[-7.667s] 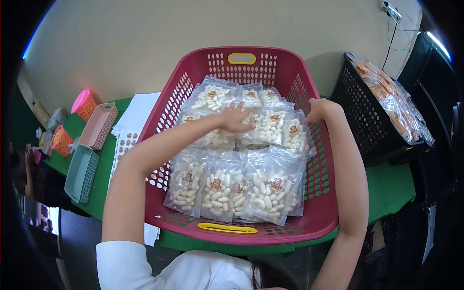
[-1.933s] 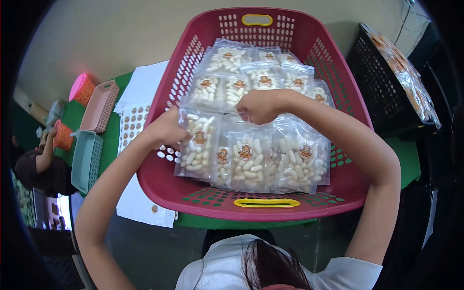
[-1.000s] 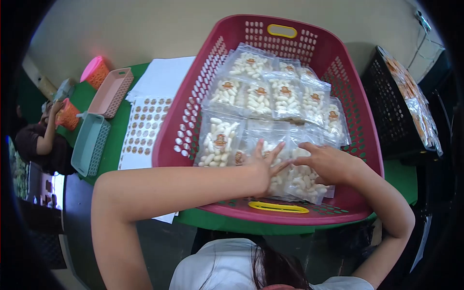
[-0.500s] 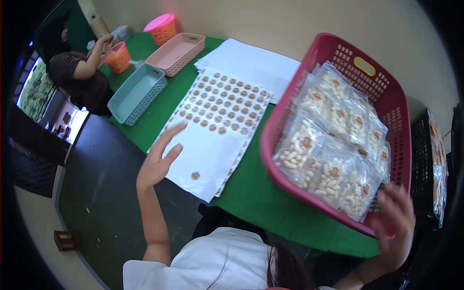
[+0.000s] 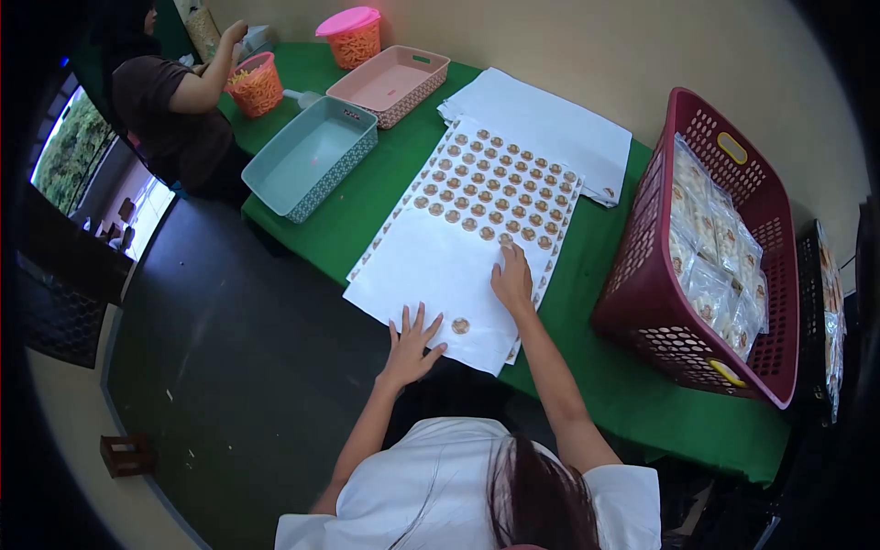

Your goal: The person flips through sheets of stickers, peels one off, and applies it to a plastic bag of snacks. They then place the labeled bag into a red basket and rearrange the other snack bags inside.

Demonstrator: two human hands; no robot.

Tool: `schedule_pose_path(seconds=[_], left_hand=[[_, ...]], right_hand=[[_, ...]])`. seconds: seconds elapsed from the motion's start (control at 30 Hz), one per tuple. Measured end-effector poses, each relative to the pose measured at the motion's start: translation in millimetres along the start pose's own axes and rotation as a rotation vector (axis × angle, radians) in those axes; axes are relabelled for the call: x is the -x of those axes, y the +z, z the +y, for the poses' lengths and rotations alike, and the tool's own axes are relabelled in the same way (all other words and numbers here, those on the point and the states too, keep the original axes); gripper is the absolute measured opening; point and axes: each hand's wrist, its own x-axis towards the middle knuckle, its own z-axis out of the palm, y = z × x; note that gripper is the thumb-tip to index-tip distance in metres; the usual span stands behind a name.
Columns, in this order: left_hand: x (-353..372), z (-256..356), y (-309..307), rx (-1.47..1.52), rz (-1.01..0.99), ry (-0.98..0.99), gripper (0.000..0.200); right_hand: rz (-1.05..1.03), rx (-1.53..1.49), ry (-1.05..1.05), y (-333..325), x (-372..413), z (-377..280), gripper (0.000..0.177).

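A white sheet of round brown stickers (image 5: 431, 257) lies on top of other sheets. Rows of stickers cover its far part, and a single round sticker (image 5: 460, 325) sits near its front edge. My left hand (image 5: 410, 353) rests flat on the front edge with fingers spread, just left of that single sticker. My right hand (image 5: 514, 280) is over the sheet's right side, its fingertips at a sticker in the nearest row and its thumb held apart. Nothing shows in either hand.
A maroon basket (image 5: 632, 275) of clear packets with pale pieces stands at right. More white paper (image 5: 550, 119) lies behind. Teal tray (image 5: 307, 160), pink tray (image 5: 390, 87) and orange tubs stand at left. A person (image 5: 170, 110) works beyond them. Dark trays border the right.
My right hand has left the maroon basket and come onto the sticker sheet. My left hand has come down onto the sheet's front edge. The basket now sits farther right and the view has shifted.
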Motion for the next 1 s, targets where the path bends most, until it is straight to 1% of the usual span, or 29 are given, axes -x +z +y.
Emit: schedule_pose_path(seconds=[0.03, 0.07, 0.1, 0.13, 0.2, 0.4, 0.53, 0.6, 0.63, 0.67, 0.73, 0.77, 0.8, 0.87, 0.9, 0.93, 1.0], left_hand=[[-1.9, -9.8, 6.8, 0.046, 0.025, 0.01, 0.057], [-3.3, -20.7, 14.4, 0.092, 0.049, 0.02, 0.062], [-4.6, -33.0, 22.6, 0.015, 0.041, 0.057, 0.068], [-4.3, -34.3, 22.7, 0.0, 0.023, 0.066, 0.068], [-4.8, -34.7, 23.9, -0.016, 0.031, 0.071, 0.067], [-6.2, -37.8, 20.0, 0.051, -0.021, 0.091, 0.066], [-6.7, -34.1, 10.4, -0.042, -0.001, 0.094, 0.066], [-8.7, -36.2, -7.5, -0.122, -0.127, 0.126, 0.067], [-10.9, -40.0, -14.5, -0.143, -0.148, 0.165, 0.067], [-15.2, -42.0, -22.5, -0.147, -0.154, 0.168, 0.067], [-22.6, -45.0, -39.0, -0.09, -0.305, 0.197, 0.063], [-26.3, -46.2, -45.1, -0.094, -0.312, 0.195, 0.063], [-30.3, -47.1, -50.6, -0.075, -0.327, 0.205, 0.06], [-40.2, -47.4, -61.9, -0.061, -0.343, 0.216, 0.057], [-44.5, -47.1, -67.6, 0.004, -0.374, 0.184, 0.054], [-48.7, -48.0, -72.0, 0.068, -0.408, 0.151, 0.051], [-57.7, -50.4, -76.2, 0.093, -0.422, 0.143, 0.048]], right_hand=[[0.055, 0.125, 0.061, 9.4, -1.9, -2.3, 0.031], [0.063, 0.129, 0.064, 16.6, -0.4, -2.3, 0.031], [0.129, 0.152, 0.027, 21.5, 3.0, -2.4, 0.032], [0.196, 0.173, -0.009, 23.6, 4.2, -4.5, 0.032], [0.191, 0.16, 0.021, 24.3, 2.3, -5.5, 0.033], [0.172, 0.207, 0.008, 25.0, 1.2, -6.7, 0.036], [0.118, 0.313, -0.002, 22.0, -1.7, -7.0, 0.039], [0.03, 0.379, -0.009, 20.8, -2.1, -5.4, 0.042], [-0.017, 0.388, -0.021, 18.5, -3.8, -2.7, 0.046], [-0.016, 0.385, -0.013, 13.0, -8.1, 3.6, 0.046], [-0.34, 0.201, 0.037, -14.4, -23.0, 0.5, 0.052], [-0.389, 0.153, 0.028, -24.3, -32.3, 5.0, 0.055], [-0.39, 0.147, 0.033, -30.3, -41.7, 11.4, 0.055], [-0.45, -0.281, 0.206, -39.0, -60.8, 25.8, 0.053], [-0.449, -0.428, 0.28, -38.9, -67.1, 36.6, 0.049], [-0.448, -0.436, 0.287, -40.5, -74.3, 44.5, 0.049], [-0.045, -0.446, 0.499, -41.3, -81.9, 58.5, 0.044]])
